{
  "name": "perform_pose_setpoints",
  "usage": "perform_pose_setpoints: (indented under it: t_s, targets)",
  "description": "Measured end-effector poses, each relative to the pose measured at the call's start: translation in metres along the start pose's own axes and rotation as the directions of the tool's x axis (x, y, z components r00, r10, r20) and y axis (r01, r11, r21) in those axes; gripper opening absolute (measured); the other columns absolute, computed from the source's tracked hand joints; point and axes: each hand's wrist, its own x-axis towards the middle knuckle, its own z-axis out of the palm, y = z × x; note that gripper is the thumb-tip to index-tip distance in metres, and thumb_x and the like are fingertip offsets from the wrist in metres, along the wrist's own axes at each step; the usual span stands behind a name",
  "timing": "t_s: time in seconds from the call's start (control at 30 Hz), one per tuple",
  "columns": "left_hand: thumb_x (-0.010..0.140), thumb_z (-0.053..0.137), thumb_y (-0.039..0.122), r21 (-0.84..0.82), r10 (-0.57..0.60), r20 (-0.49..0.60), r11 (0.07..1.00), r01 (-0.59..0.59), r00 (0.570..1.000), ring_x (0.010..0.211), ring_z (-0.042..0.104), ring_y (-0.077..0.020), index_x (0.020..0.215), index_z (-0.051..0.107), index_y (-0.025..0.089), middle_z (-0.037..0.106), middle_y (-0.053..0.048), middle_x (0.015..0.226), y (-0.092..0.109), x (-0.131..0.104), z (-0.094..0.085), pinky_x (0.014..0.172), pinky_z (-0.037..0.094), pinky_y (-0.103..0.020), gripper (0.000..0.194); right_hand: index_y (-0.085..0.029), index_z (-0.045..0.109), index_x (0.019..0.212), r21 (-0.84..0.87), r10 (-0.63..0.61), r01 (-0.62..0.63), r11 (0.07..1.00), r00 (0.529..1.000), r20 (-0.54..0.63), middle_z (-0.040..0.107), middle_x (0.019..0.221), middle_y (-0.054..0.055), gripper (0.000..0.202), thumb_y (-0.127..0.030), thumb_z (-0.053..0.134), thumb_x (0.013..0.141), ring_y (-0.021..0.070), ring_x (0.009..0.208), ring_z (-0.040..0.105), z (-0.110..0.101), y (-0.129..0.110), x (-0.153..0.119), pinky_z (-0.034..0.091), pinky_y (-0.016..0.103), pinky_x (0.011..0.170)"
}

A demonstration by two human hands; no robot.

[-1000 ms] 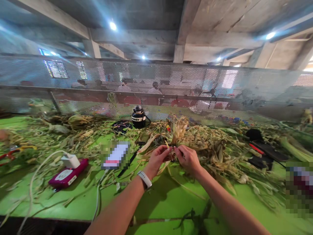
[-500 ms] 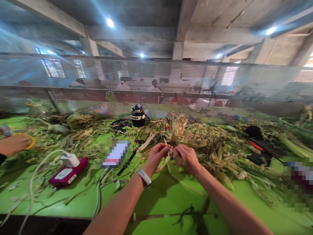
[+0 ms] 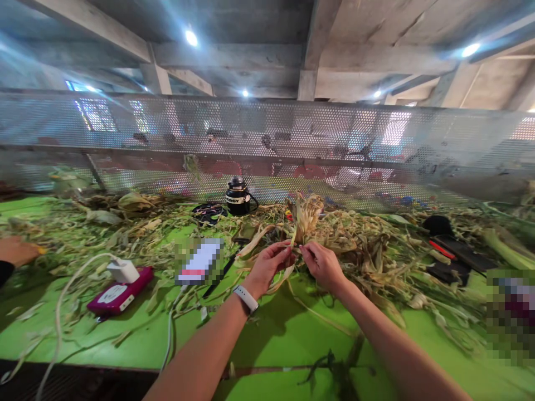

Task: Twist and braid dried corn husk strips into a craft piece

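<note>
Near the middle of the green table, my left hand, with a white watch band at its wrist, is closed on a pale plant strip that rises above its fingertips. Just right of it my right hand is pinched, its fingertips close to the left ones; whatever they hold is too small to make out. Behind both hands stands a bunch of dry husks. Long thin strands hang below the hands onto the table.
A phone and a magenta power bank with a white charger lie left. A black bottle stands before the perforated metal screen. Another person's hand is far left. Dark items lie right among scattered husks.
My hands have shifted slightly, and the right fingertips have moved a little apart from the left. The other person's hand at the far left has moved further out of view.
</note>
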Motion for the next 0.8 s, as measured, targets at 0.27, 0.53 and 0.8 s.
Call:
perform_pose_setpoints:
  t_s: [0.27, 0.53, 0.8]
  targets:
    - [0.064, 0.073, 0.032, 0.254, 0.219, -0.034, 0.946, -0.204, 0.975, 0.071, 0.059, -0.0132, 0.089, 0.062, 0.015, 0.065, -0.001, 0.074, 0.001, -0.005, 0.009, 0.073, 0.046, -0.027, 0.032, -0.017, 0.053, 0.073, -0.056, -0.155, 0.156, 0.986, 0.988, 0.021, 0.056, 0.063, 0.003, 0.031, -0.029, 0.034, 0.094, 0.0113, 0.056, 0.05, 0.004, -0.012, -0.002, 0.033, 0.021, 0.054]
    - [0.065, 0.073, 0.03, 0.177, 0.175, 0.045, 0.968, -0.18, 0.984, 0.07, 0.057, -0.0115, 0.094, 0.062, 0.016, 0.063, 0.0, 0.075, 0.005, -0.006, 0.009, 0.073, 0.046, -0.026, 0.034, -0.019, 0.045, 0.061, 0.062, 0.091, -0.095, 0.994, 0.994, 0.065, 0.047, 0.056, -0.001, 0.036, -0.036, 0.034, 0.091, 0.0105, 0.053, 0.045, -0.005, -0.007, 0.001, 0.032, 0.021, 0.053]
    - [0.059, 0.078, 0.03, 0.197, 0.073, 0.135, 0.975, -0.099, 0.988, 0.062, 0.055, -0.0105, 0.086, 0.067, 0.015, 0.061, -0.001, 0.068, 0.006, -0.009, 0.015, 0.066, 0.045, -0.024, 0.033, -0.021, 0.041, 0.061, 0.247, 0.241, -0.243, 0.938, 0.97, 0.04, 0.043, 0.051, -0.004, 0.032, -0.037, 0.038, 0.088, 0.0103, 0.049, 0.041, -0.002, -0.005, 0.005, 0.033, 0.02, 0.05]
